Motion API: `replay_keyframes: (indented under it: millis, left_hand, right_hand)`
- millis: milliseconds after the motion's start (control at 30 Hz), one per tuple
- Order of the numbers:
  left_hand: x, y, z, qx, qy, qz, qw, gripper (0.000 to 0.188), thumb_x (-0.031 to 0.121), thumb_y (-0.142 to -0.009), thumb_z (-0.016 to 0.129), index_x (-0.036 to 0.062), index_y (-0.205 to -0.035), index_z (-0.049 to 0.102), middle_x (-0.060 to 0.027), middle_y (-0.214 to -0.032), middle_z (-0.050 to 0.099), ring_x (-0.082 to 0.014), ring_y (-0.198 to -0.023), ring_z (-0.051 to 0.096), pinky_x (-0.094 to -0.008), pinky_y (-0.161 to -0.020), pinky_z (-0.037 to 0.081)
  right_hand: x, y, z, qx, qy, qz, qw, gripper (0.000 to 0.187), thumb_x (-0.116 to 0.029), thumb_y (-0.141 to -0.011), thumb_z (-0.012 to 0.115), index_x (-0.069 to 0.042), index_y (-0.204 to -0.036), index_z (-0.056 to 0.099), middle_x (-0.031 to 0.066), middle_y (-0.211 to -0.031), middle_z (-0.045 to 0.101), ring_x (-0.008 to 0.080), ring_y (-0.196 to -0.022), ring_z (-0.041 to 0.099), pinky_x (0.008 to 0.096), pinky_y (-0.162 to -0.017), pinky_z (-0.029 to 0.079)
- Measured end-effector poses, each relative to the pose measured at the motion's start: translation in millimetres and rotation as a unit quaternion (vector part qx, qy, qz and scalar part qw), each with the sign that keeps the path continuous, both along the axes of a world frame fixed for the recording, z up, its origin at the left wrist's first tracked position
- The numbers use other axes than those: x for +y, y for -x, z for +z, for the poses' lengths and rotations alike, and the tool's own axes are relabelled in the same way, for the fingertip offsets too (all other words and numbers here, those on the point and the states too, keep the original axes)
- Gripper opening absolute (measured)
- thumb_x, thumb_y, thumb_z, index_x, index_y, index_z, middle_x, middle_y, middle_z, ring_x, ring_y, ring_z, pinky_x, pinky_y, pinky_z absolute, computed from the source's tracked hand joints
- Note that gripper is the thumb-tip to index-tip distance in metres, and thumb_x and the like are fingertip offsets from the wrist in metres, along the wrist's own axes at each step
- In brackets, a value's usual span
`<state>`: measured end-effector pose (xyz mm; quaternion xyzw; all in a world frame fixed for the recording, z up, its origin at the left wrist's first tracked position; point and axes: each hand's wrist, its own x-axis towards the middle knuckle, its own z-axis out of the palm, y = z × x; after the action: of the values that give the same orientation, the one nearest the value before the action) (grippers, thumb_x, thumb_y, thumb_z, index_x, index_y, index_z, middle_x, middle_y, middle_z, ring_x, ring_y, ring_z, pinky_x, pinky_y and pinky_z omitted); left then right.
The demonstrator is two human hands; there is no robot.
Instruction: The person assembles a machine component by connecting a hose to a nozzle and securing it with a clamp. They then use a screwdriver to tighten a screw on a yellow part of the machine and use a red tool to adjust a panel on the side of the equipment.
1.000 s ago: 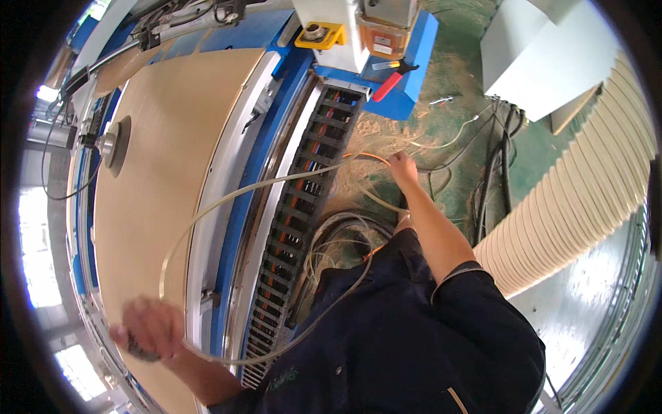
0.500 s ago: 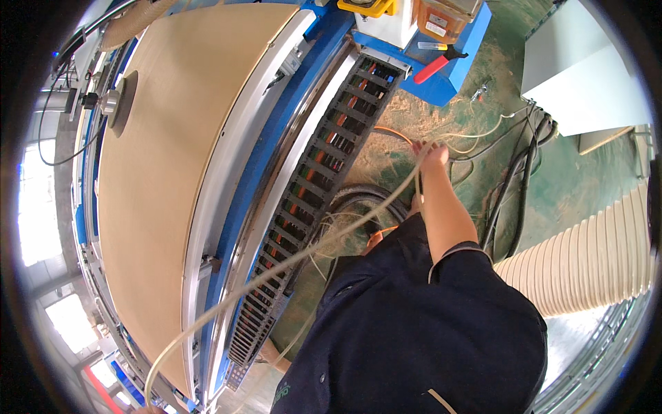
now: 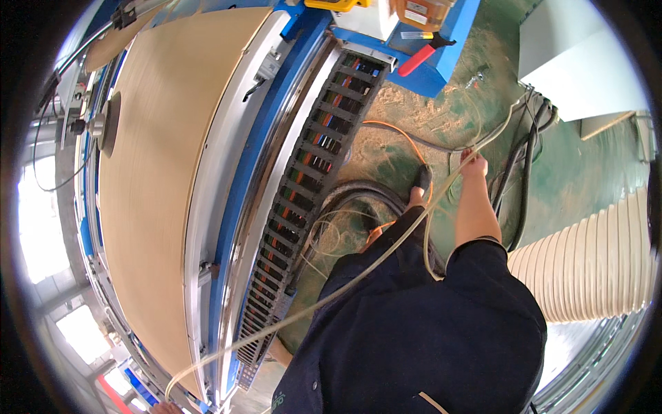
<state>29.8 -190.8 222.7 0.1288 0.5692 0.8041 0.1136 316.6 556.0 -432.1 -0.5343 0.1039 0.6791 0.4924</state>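
Note:
A long, pale translucent hose (image 3: 358, 279) stretches diagonally from the lower left, across my body, up to my right hand. My right hand (image 3: 474, 163) is closed around it, over the green floor near the white cabinet. At the bottom left edge only a bit of my left hand (image 3: 165, 408) shows. The hose curves down into it, and it appears closed on the hose; most of its fingers are cut off by the picture's edge. A slack loop of the hose hangs below my right forearm.
A blue machine with a tan tabletop (image 3: 158, 145) and a black cable chain (image 3: 303, 179) runs along the left. An orange cable (image 3: 400, 133) and black coiled hoses (image 3: 358, 190) lie by my feet. A ribbed duct (image 3: 586, 259) and white cabinet (image 3: 583, 62) stand right; a red-handled tool (image 3: 417, 61) sits ahead.
My right hand has moved to the right with the hose, away from the cable chain. The hose now lies lower across my body. The view has shifted slightly, and my shoe shows more.

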Motion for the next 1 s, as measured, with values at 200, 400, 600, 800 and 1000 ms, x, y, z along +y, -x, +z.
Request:
replay_keyframes:
  millis: [200, 400, 600, 800, 1000]
  left_hand:
    - [42, 42, -68, -0.031, 0.071, -0.047, 0.996, 0.033, 0.024, -0.091, 0.053, 0.01, -0.064, 0.041, -0.0012, -0.049, 0.037, -0.0109, -0.044, 0.034, -0.0259, -0.046, 0.032]
    - [121, 77, -119, -0.063, -0.011, -0.107, 0.992, 0.036, 0.029, -0.09, 0.05, 0.0096, -0.063, 0.036, -0.0036, -0.054, 0.033, -0.0139, -0.047, 0.032, -0.0298, -0.051, 0.031]
    - [179, 90, -167, -0.099, -0.089, -0.28, 0.951, 0.036, 0.034, -0.089, 0.052, 0.0116, -0.063, 0.043, -0.0037, -0.052, 0.04, -0.0153, -0.048, 0.039, -0.0344, -0.052, 0.035]
    - [289, 51, -219, -0.109, -0.033, -0.406, 0.907, 0.035, 0.032, -0.088, 0.045, 0.0068, -0.063, 0.052, -0.0082, -0.055, 0.051, -0.0202, -0.05, 0.051, -0.0574, -0.094, 0.046]
    - [340, 41, -248, -0.063, 0.098, -0.456, 0.882, 0.032, 0.028, -0.084, 0.042, 0.0009, -0.071, 0.053, -0.011, -0.065, 0.054, -0.0241, -0.063, 0.058, -0.0458, -0.116, 0.022]
  right_hand:
    - [12, -26, 32, -0.051, -0.011, -0.047, 0.998, 0.028, -0.012, -0.103, 0.039, 0.007, -0.103, 0.06, 0.0151, -0.087, 0.064, 0.0244, -0.073, 0.064, 0.0329, -0.065, 0.058]
    - [-13, -29, 147, -0.528, 0.046, 0.047, 0.847, 0.022, -0.005, -0.086, 0.059, 0.004, -0.105, 0.066, 0.0169, -0.094, 0.07, 0.0241, -0.079, 0.069, 0.0348, -0.067, 0.057]
    - [-28, -37, 217, -0.527, -0.103, -0.092, 0.839, 0.016, -0.008, -0.09, 0.063, 0.002, -0.102, 0.064, 0.0118, -0.089, 0.068, 0.0192, -0.076, 0.066, 0.0301, -0.069, 0.052]
    - [-84, 25, 386, -0.356, -0.402, -0.155, 0.829, 0.017, -0.005, -0.094, 0.058, 0.003, -0.109, 0.059, 0.0056, -0.08, 0.062, 0.0096, -0.066, 0.054, 0.0216, -0.059, 0.043]
    - [-147, 13, 493, -0.314, -0.533, -0.056, 0.784, 0.025, -0.005, -0.096, 0.054, 0.005, -0.119, 0.057, 0.0057, -0.079, 0.06, 0.0086, -0.069, 0.052, 0.0217, -0.061, 0.039]
